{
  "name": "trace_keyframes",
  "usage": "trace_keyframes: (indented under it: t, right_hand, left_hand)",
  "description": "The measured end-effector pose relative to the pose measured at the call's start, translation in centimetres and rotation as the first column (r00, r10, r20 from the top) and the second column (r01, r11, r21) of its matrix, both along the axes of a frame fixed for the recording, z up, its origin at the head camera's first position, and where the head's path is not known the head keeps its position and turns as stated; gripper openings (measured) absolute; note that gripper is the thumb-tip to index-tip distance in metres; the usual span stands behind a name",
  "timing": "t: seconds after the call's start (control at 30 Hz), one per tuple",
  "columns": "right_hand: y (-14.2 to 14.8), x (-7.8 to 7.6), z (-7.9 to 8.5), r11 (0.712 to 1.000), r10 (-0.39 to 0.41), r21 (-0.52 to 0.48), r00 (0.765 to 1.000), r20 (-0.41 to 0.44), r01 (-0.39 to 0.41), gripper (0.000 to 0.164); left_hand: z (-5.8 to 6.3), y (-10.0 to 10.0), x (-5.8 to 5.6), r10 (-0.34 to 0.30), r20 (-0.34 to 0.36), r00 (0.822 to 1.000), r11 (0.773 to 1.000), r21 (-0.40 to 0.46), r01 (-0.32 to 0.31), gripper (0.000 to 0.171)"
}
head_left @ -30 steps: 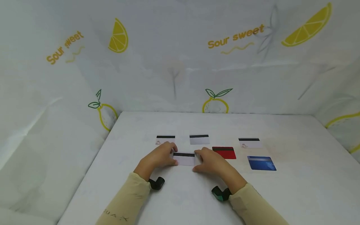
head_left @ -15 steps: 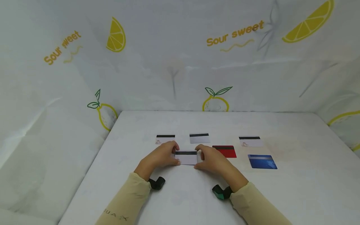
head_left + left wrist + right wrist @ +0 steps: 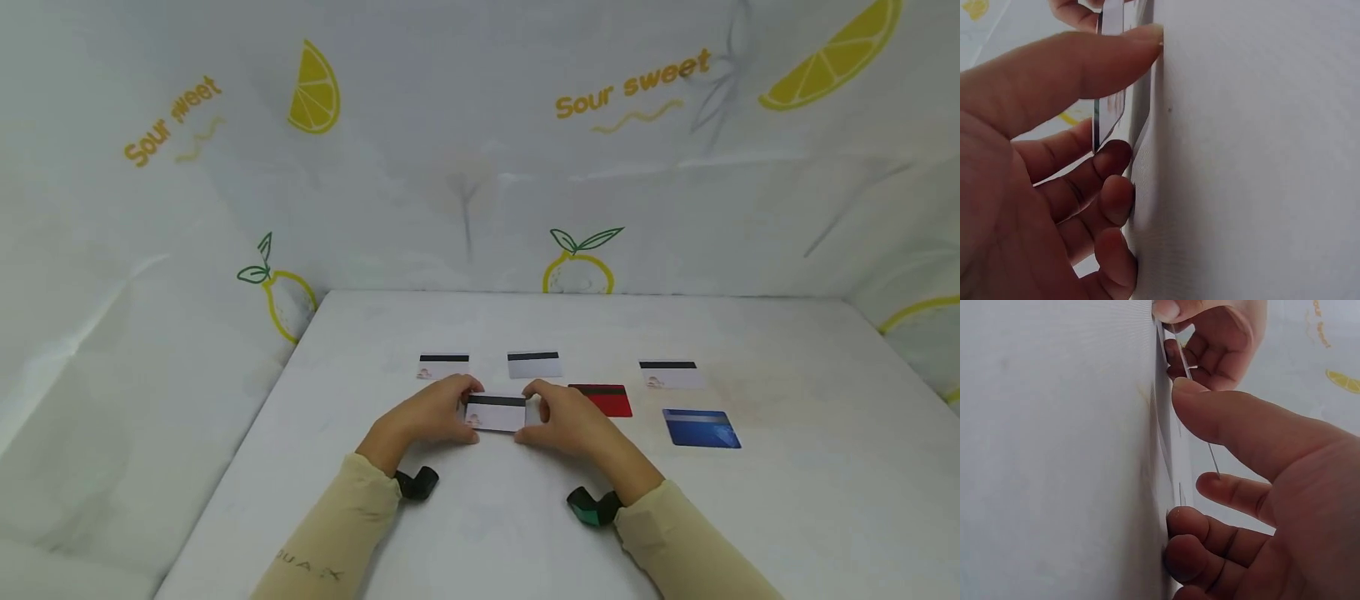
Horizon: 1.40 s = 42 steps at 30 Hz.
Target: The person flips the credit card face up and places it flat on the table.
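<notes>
A white magnetic-stripe card [image 3: 497, 413] with a black band and small reddish print is pinched between both hands, close above the tabletop. My left hand [image 3: 438, 412] grips its left end, thumb at the near edge and fingers at the far edge. At the right end, my right hand [image 3: 564, 419] holds it the same way. The left wrist view shows the card [image 3: 1109, 115] tilted off the surface behind the thumb, the other fingers curled near the table. From the right wrist, only a thin edge of the card [image 3: 1214, 459] shows between thumb and index finger.
Beyond the hands lie two white striped cards, one at left [image 3: 442, 365] and one in the middle [image 3: 535, 367]. A red card [image 3: 611, 402] lies beside the right hand, partly covered by it. Farther right are another white card [image 3: 670, 377] and a blue card [image 3: 701, 428].
The held card has come up slightly from the table and now shows reddish print at its lower left. Both hands stay at its ends; the other cards have not moved.
</notes>
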State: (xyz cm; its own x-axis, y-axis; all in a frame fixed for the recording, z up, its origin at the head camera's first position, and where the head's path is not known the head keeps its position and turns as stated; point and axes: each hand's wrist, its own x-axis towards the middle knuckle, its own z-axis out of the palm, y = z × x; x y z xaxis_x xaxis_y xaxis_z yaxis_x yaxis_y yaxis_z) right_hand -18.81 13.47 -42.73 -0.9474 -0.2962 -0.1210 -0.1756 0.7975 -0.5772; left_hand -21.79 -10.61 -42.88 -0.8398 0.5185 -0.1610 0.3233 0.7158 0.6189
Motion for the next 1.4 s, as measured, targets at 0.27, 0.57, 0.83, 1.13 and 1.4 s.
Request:
trace_keyframes:
  t: [0.27, 0.57, 0.83, 1.13, 1.4]
  right_hand:
    - [-0.1, -0.2, -0.1, 1.000, 0.017, -0.001, 1.000, 0.012, -0.017, 0.054]
    - [-0.1, 0.1, 0.3, 1.000, 0.031, -0.002, 0.999, -0.017, -0.031, 0.063]
    - [-0.6, 0.6, 0.6, 0.992, 0.118, 0.078, 0.973, -0.198, -0.104, 0.061]
    - [-1.6, 1.7, 1.2, 0.980, 0.147, 0.183, 0.897, -0.417, -0.075, 0.058]
    - [-1.7, 1.5, 1.4, 0.984, 0.097, 0.177, 0.906, -0.411, -0.025, 0.061]
  left_hand:
    - [-0.4, -1.0, -0.1, 0.001, 0.024, 1.000, 0.999, 0.045, -0.002, 0.060]
    - [0.0, -0.9, -0.4, 0.017, 0.069, 0.997, 0.996, 0.085, -0.023, 0.061]
    - [0.6, -0.3, 0.1, -0.036, -0.001, 0.999, 0.991, 0.131, 0.036, 0.061]
    - [0.9, 1.1, 1.1, -0.055, -0.085, 0.995, 0.984, 0.163, 0.068, 0.059]
    - [1.2, 1.2, 1.2, -0.033, -0.139, 0.990, 0.969, 0.236, 0.066, 0.061]
